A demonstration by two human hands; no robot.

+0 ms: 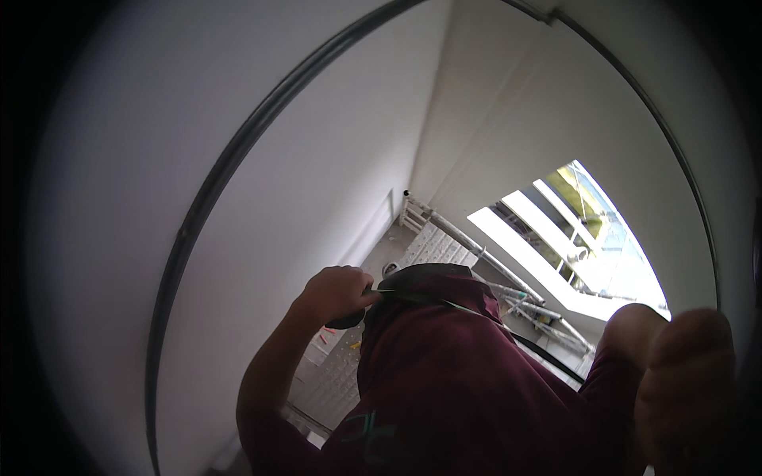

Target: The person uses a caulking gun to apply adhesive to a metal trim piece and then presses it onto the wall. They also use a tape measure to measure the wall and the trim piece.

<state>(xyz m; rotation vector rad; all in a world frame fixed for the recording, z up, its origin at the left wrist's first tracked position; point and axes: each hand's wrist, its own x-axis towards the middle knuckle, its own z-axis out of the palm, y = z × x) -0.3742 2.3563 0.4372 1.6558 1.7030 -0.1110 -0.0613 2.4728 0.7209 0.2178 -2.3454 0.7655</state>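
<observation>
My left hand [337, 292] is raised in front of my body on the left, its fingers closed around the end of a thin dark strip [548, 356] with a pale edge. That strip runs slantwise across my dark red shirt [452, 373] toward the lower right, where its far end passes out of sight beside my right arm. Close to the camera at the right edge, in shadow, is my right hand [689, 373]. Its fingers look curled in; whatever they may hold is hidden.
A dark, pipe-like band [214, 178] arcs along the pale wall [341, 151] and overhead. Below stand metal scaffold tubes [492, 258] and a perforated platform [432, 244]. A bright window opening [571, 230] is at the right. Small red and yellow items [325, 336] lie beneath my left arm.
</observation>
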